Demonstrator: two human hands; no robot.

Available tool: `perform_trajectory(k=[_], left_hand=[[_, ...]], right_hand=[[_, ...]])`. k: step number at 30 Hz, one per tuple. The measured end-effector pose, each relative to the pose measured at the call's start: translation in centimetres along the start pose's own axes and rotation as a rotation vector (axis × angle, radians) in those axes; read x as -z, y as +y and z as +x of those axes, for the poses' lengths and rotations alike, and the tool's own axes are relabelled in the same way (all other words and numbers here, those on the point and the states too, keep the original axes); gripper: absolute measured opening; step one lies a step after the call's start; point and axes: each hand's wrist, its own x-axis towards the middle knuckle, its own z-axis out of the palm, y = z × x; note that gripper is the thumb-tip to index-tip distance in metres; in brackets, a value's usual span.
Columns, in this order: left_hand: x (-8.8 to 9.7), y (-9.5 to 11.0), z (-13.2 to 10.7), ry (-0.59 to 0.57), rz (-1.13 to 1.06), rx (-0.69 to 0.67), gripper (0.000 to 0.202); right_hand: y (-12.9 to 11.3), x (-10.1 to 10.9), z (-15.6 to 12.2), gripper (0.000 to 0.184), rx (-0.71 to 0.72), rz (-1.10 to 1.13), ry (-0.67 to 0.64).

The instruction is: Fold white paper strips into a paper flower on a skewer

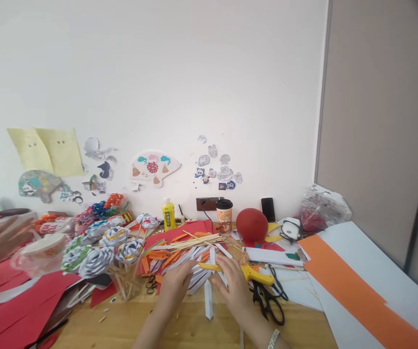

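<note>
My left hand [175, 282] reaches over the front of a heap of folded paper strips [194, 257], white and orange. Its fingers point forward and look loosely apart, with nothing visible in them. Opposite it, my right hand [233, 286] has thumb and fingers spread above the white strips. Passing by its fingers is a yellow tool [258, 275], perhaps a glue gun, partly hidden by that hand. One white paper strip [208, 300] lies on the wood between my hands. Black-handled scissors [269, 303] rest beside my right wrist.
Another person's blurred hand [1, 242] is at the far left. Paper roses [98, 261] on sticks stand left of the heap. Behind are thin sticks [198, 241], a lidded cup [224, 216], a yellow bottle [168, 214] and a red balloon [251, 226]. Red paper [20, 310] and orange paper [361, 286] flank the table.
</note>
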Motion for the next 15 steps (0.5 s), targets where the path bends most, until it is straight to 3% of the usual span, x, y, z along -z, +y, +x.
perform_trajectory(k=[5, 10, 15], left_hand=[[-0.3, 1.6, 0.0, 0.009, -0.327, 0.088, 0.022], [-0.5, 2.7, 0.2, 0.081, -0.531, 0.259, 0.027], [-1.4, 3.6, 0.4, 0.066, -0.692, 0.363, 0.037]], right_hand=[[-0.4, 0.3, 0.4, 0.009, -0.113, 0.089, 0.009], [-1.0, 0.6, 0.4, 0.009, -0.195, 0.187, 0.062], [-1.4, 0.6, 0.2, 0.016, -0.119, 0.206, 0.008]])
